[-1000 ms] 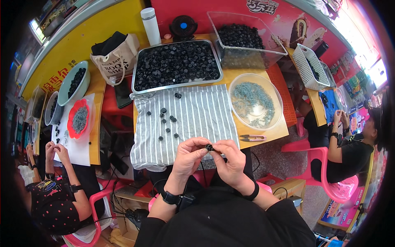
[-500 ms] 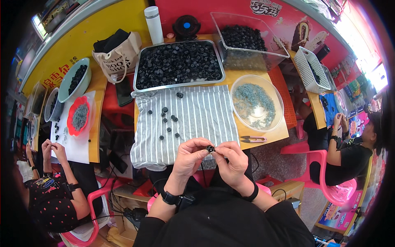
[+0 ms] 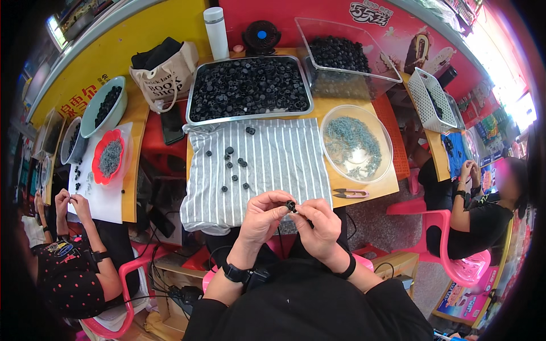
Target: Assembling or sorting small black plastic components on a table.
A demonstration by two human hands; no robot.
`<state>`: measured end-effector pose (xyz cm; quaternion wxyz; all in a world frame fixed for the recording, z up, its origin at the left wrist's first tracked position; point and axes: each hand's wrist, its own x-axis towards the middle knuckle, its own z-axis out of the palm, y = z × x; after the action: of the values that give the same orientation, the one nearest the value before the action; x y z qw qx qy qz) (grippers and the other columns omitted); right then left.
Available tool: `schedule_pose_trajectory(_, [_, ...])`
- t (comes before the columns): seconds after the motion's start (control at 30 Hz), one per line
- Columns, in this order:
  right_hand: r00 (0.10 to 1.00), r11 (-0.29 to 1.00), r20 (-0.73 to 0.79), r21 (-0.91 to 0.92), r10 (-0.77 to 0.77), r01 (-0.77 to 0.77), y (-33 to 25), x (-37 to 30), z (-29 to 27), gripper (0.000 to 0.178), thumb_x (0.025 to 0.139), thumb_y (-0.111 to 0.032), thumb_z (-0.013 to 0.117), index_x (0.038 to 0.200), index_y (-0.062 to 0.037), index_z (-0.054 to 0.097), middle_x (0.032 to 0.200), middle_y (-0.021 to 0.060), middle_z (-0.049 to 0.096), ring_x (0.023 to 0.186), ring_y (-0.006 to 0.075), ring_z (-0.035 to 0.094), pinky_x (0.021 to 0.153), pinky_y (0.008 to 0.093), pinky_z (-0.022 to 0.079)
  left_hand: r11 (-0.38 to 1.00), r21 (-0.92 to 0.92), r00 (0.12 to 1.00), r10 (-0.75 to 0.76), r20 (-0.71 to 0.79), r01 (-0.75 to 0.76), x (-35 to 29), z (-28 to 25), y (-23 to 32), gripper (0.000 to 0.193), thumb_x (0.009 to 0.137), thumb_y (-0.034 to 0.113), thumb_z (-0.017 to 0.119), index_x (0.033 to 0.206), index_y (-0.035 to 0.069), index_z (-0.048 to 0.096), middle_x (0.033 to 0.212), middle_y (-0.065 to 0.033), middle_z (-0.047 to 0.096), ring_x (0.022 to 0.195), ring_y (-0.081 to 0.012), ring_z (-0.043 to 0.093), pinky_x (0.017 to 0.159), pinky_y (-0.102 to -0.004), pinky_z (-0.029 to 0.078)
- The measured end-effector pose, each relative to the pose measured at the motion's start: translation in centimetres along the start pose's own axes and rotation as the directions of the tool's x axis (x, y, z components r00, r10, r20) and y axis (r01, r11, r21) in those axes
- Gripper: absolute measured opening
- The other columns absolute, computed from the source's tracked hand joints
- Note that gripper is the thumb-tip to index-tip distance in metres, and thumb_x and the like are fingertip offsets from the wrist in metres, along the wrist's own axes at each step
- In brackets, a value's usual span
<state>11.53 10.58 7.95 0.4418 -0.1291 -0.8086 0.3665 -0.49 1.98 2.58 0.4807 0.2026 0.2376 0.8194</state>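
Note:
Both my hands meet above the near edge of a grey-and-white striped cloth (image 3: 278,165). A small black round part (image 3: 290,205) is pinched between the thumb and fingers of my left hand (image 3: 261,219). From the other side, the closed fingertips of my right hand (image 3: 319,224) press against the same part; anything finer between them is too small to make out. Several loose black parts (image 3: 229,165) are scattered on the cloth. Beyond it stands a metal tray (image 3: 250,119) full of similar pieces. To the right, a round clear tub (image 3: 357,157) contains many tiny grey-blue pieces.
Thread snips (image 3: 351,193) lie near the table's right front edge. Behind are a clear bin (image 3: 341,82) of black parts, a small fan (image 3: 261,37), a white bottle (image 3: 216,34) and a tote bag (image 3: 162,82). People sit working on both sides, near pink chairs (image 3: 449,250).
Hardly anything differs. My fingers stay on the black part, which looks slightly turned. The surroundings have shifted a little in the picture.

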Motion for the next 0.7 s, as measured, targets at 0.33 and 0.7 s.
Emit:
schedule_pose_trajectory(0.33, [1.000,1.000,-0.006,-0.018,-0.013,0.012,0.00,0.03,0.36,0.020,0.073,0.008,0.075,0.090,0.0017,0.065,0.082,0.0121,0.063,0.067,0.0234,0.063,0.055,0.0312,0.050,0.998,-0.055,1.000,-0.003,-0.013,0.002,-0.17,-0.36,-0.27,0.017,0.087,-0.002,0.068,0.104,-0.003,0.067,0.105,-0.0164,0.066,0.098,-0.0208,0.063,0.088,-0.0321,0.051])
schedule_pose_trajectory(0.7, [1.000,1.000,0.007,-0.021,0.016,-0.015,0.02,-0.02,0.32,0.019,0.073,0.009,0.073,0.089,0.0016,0.065,0.080,0.0115,0.062,0.065,0.0228,0.062,0.054,0.0309,0.049,0.999,-0.046,1.000,-0.017,-0.007,0.016,-0.26,-0.67,-0.44,0.017,0.087,0.000,0.068,0.104,-0.003,0.067,0.105,-0.0160,0.066,0.098,-0.0213,0.063,0.088,-0.0335,0.051])
